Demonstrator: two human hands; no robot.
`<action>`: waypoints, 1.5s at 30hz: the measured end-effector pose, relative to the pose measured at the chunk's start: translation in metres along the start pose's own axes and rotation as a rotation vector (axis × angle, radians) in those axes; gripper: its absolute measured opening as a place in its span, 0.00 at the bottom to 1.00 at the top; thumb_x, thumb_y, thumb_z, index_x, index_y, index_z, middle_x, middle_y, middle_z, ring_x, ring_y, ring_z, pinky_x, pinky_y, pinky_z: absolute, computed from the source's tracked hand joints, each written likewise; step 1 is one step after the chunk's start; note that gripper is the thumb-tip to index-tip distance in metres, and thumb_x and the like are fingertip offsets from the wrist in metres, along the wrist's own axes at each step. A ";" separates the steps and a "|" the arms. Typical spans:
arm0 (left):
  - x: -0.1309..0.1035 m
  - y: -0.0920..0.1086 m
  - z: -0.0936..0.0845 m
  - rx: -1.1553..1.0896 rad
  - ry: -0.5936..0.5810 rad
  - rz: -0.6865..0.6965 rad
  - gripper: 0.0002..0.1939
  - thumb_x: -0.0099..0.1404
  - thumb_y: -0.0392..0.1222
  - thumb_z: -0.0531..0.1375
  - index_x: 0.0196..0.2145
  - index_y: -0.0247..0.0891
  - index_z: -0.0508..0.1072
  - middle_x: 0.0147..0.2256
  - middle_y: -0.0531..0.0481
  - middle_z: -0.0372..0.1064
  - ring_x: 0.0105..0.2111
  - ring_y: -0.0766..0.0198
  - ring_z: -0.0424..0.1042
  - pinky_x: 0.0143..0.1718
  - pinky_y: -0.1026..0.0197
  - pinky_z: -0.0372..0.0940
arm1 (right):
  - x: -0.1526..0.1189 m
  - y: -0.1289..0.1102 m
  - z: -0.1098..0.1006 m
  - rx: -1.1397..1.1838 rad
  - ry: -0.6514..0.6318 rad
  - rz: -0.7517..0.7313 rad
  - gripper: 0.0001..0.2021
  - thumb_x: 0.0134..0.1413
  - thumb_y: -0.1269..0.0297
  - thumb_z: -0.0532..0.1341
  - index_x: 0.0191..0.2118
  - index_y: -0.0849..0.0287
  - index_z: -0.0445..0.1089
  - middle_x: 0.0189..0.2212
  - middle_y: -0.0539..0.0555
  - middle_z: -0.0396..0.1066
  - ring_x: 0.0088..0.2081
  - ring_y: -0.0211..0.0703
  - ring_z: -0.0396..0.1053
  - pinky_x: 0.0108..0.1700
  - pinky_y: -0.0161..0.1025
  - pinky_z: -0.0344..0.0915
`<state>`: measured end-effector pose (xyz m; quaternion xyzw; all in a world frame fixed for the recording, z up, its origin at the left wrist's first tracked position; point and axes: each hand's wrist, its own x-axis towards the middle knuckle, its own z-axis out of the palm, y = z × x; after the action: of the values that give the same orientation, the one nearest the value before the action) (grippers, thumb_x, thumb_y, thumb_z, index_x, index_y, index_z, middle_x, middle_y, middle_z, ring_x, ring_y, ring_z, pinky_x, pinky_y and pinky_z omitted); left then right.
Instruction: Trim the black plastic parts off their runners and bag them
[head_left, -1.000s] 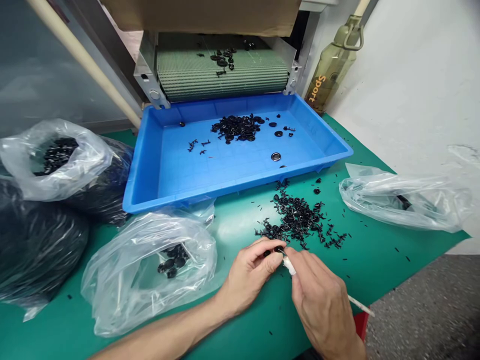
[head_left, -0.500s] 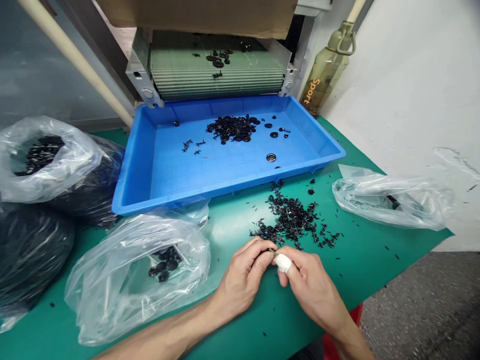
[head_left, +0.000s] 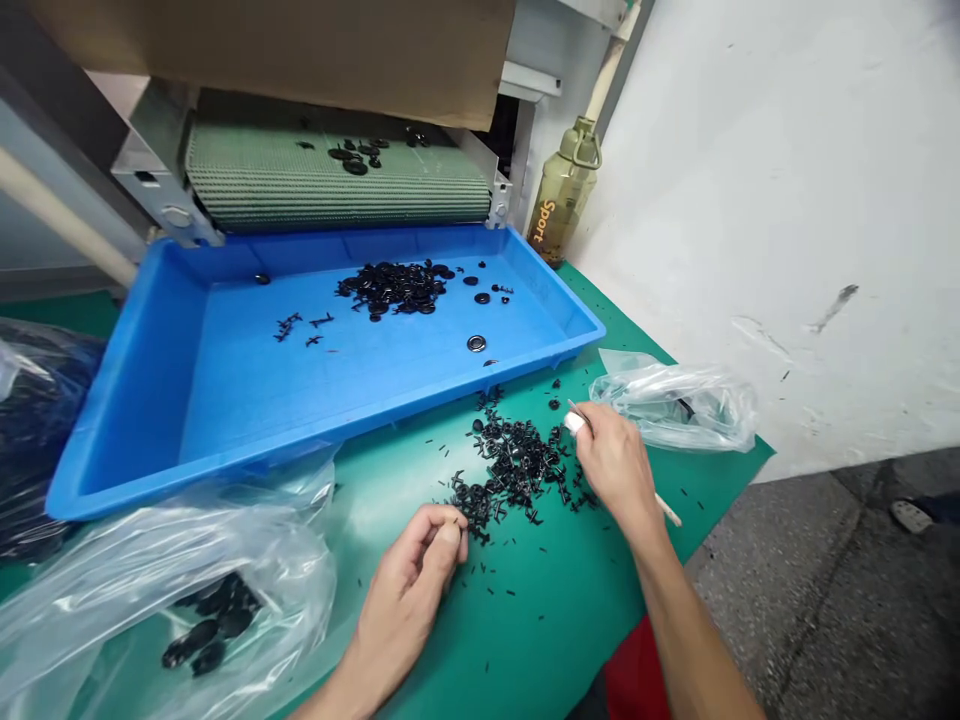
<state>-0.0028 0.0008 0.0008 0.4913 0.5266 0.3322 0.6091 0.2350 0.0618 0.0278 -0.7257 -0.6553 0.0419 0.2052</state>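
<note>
My left hand (head_left: 409,590) is closed in a pinch at the near left edge of a pile of small black plastic parts (head_left: 517,455). Whatever lies between its fingertips is too small to make out. To the right of the pile, my right hand (head_left: 619,460) is closed around a thin metal-tipped tool (head_left: 667,510); its pale handle end sticks out below the wrist and its narrow tip shows beyond the fingers. White tape (head_left: 574,423) wraps one finger of that hand. The two hands are well apart.
Behind the pile stands a blue tray (head_left: 247,420) with black parts in it, below a green conveyor belt (head_left: 337,195). Clear plastic bags (head_left: 300,590) lie to the left, another bag (head_left: 675,400) to the right. A bottle (head_left: 562,190) leans by the wall.
My hands have separated. The right hand moved up and right with the tool, and the left now pinches at the pile's edge. The view has swung right.
</note>
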 end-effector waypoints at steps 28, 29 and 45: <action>0.005 0.007 0.002 -0.470 -0.151 -0.035 0.20 0.61 0.55 0.62 0.41 0.36 0.69 0.31 0.50 0.69 0.23 0.71 0.56 0.24 0.65 0.48 | -0.099 -0.063 0.004 0.139 -0.037 -0.354 0.19 0.61 0.75 0.46 0.55 0.63 0.64 0.43 0.59 0.74 0.40 0.44 0.74 0.36 0.36 0.70; 0.005 0.007 0.002 -0.472 -0.146 -0.036 0.20 0.61 0.55 0.62 0.41 0.35 0.69 0.30 0.50 0.69 0.23 0.71 0.56 0.24 0.64 0.48 | -0.101 -0.064 0.006 0.124 -0.029 -0.358 0.17 0.62 0.75 0.46 0.52 0.63 0.65 0.41 0.58 0.74 0.38 0.44 0.74 0.34 0.36 0.70; 0.001 0.000 0.001 -0.255 -0.108 0.039 0.13 0.62 0.49 0.62 0.41 0.38 0.76 0.35 0.51 0.69 0.34 0.64 0.63 0.38 0.63 0.58 | -0.110 -0.080 0.017 0.003 0.083 -0.376 0.15 0.65 0.73 0.47 0.46 0.64 0.69 0.26 0.52 0.66 0.28 0.41 0.66 0.30 0.36 0.57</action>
<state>-0.0014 0.0017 0.0008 0.4372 0.4368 0.3811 0.6876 0.1391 -0.0358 0.0179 -0.5913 -0.7703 -0.0263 0.2372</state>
